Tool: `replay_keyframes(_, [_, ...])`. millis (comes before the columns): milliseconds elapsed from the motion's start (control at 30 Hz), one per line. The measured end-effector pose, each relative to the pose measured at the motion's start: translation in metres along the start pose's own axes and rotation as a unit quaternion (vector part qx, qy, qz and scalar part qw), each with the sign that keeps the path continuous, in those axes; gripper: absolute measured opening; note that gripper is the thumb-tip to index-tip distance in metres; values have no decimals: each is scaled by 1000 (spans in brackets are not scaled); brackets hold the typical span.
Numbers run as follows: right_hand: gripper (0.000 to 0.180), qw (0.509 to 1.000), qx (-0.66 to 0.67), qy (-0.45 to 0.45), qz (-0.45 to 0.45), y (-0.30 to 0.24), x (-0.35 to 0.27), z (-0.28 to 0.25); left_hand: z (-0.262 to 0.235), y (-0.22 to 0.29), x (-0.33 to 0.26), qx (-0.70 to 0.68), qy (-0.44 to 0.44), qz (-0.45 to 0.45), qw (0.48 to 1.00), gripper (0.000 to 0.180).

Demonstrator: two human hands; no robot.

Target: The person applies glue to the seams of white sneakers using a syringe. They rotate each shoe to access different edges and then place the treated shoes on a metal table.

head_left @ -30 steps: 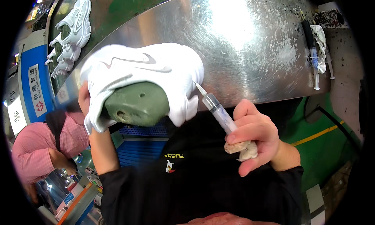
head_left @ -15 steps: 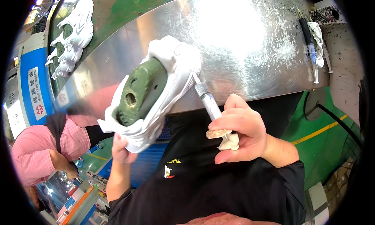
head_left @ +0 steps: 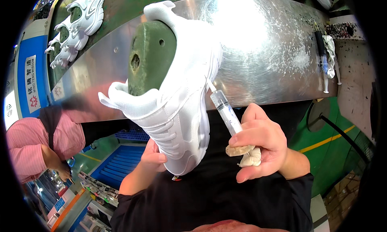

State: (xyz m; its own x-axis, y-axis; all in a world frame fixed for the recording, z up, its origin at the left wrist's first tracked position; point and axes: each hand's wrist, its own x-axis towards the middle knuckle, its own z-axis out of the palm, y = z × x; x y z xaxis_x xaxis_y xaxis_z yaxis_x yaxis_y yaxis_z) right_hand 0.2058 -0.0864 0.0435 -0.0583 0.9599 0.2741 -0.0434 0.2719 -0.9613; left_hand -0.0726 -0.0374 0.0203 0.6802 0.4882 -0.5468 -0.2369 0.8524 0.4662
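Far left: blue upright panel (head_left: 25, 77) bearing white rectangular label (head_left: 32, 83) with red emblem. Our left hand (head_left: 154, 156) closed round toe of white sneaker (head_left: 177, 99), held upright before steel desk (head_left: 266, 50); green last (head_left: 151, 59) fills shoe. Our right hand (head_left: 262, 145) clamped on clear syringe (head_left: 225, 111) and beige rag (head_left: 246, 155); needle tip touches sneaker's side. More white sneakers (head_left: 76, 22) lie upper left.
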Motion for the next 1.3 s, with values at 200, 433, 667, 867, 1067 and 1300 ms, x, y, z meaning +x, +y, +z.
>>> replay_keyframes(200, [50, 1000, 15, -25, 10, -9, 2, 4, 12, 3, 11, -27, -21, -51, 998, 94])
replay_keyframes(433, [52, 989, 33, -105, 97, -43, -3, -12, 10, -3, 29, -71, -130, -107, 983, 77])
replay_keyframes(667, [55, 977, -19, -122, 174, -93, -19, -26, 8, -26, 41, -119, -175, -125, 969, 64])
replay_keyframes(867, [52, 972, -75, -108, 194, -128, -41, -34, 29, -19, 61, 165, -255, 13, 953, 53])
replay_keyframes(1067, [50, 973, -137, -64, 176, -145, -54, -38, 60, -25, 94, -126, -240, -153, 950, 43])
replay_keyframes(1300, [44, 963, -242, -32, 112, -139, -66, -35, 87, -30, 116, -122, -265, -139, 946, 42])
